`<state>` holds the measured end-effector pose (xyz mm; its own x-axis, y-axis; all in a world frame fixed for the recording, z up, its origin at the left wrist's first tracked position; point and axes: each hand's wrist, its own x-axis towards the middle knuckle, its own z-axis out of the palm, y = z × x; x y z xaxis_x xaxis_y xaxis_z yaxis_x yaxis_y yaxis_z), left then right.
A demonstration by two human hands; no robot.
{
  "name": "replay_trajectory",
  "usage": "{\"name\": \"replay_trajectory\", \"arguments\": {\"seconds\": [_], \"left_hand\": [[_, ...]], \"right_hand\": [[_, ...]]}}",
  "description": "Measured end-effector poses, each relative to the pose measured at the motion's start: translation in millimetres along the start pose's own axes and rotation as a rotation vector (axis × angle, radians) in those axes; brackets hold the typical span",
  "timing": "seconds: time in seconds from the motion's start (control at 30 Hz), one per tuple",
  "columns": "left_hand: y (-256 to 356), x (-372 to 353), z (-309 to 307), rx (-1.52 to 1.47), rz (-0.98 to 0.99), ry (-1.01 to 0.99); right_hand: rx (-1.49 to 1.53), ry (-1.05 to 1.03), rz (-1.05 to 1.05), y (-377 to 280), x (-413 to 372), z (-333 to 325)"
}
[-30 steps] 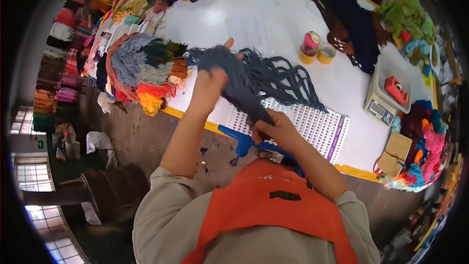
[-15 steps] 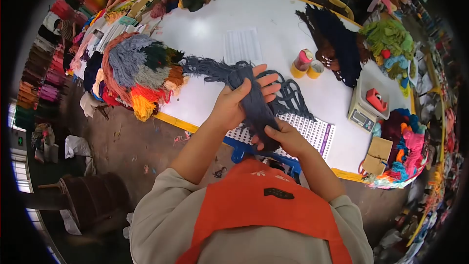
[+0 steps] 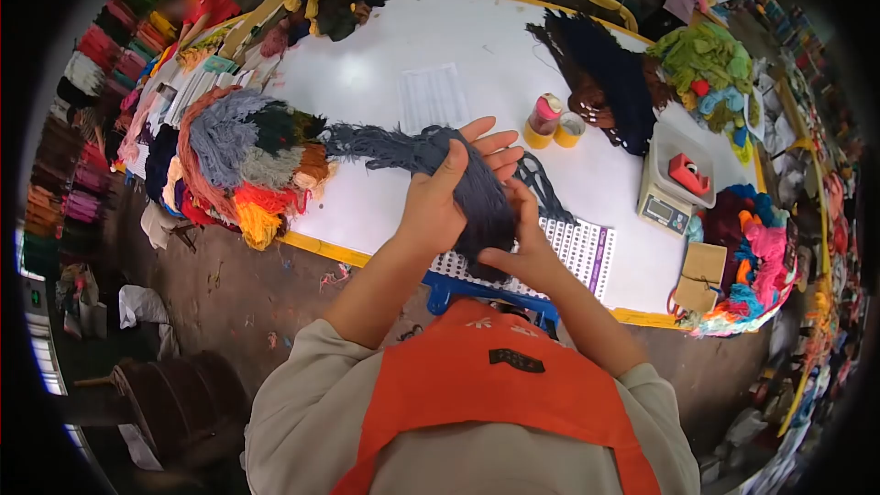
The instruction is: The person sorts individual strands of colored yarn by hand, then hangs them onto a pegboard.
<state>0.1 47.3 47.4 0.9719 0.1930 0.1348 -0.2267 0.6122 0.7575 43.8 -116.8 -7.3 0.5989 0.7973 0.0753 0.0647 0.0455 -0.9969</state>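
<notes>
A heap of mixed wool lies at the left of the white tabletop. From it a tail of grey-blue yarn runs to the person's hands, raised over the near edge. The left hand has its fingers stretched flat, with the yarn across the palm beside the thumb. The right hand is clamped on the bundle's lower end. Further right stand tape rolls and a scale.
</notes>
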Motion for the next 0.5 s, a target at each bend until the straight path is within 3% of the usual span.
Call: {"name": "replay_trajectory", "arguments": {"seconds": [0.1,0.2,0.27,0.33,0.37,0.43,0.47,0.5], "left_hand": [[-12,3,19,0.012,0.084,0.036],[-4,11,16,0.174,0.178,0.051],[15,21,2,0.336,0.247,0.119],[37,29,-25,0.437,0.084,0.162],[43,35,-41,0.509,-0.003,0.197],[19,45,-82,0.019,-0.237,0.13],[-10,37,-91,-0.193,-0.389,0.015],[-29,17,-63,-0.247,-0.451,0.09]], "right_hand": [[-0.168,0.354,-0.191,23,11,36],[-0.318,0.471,-0.114,34,16,31],[-0.211,0.472,-0.162,35,14,14],[-0.401,0.331,-0.078,30,10,-9],[-0.103,0.221,0.066,14,12,-10],[0.543,0.051,0.299,-8,14,-8],[0.678,-0.006,0.31,-6,12,-7],[0.807,-0.065,0.311,-6,16,-10]]}}
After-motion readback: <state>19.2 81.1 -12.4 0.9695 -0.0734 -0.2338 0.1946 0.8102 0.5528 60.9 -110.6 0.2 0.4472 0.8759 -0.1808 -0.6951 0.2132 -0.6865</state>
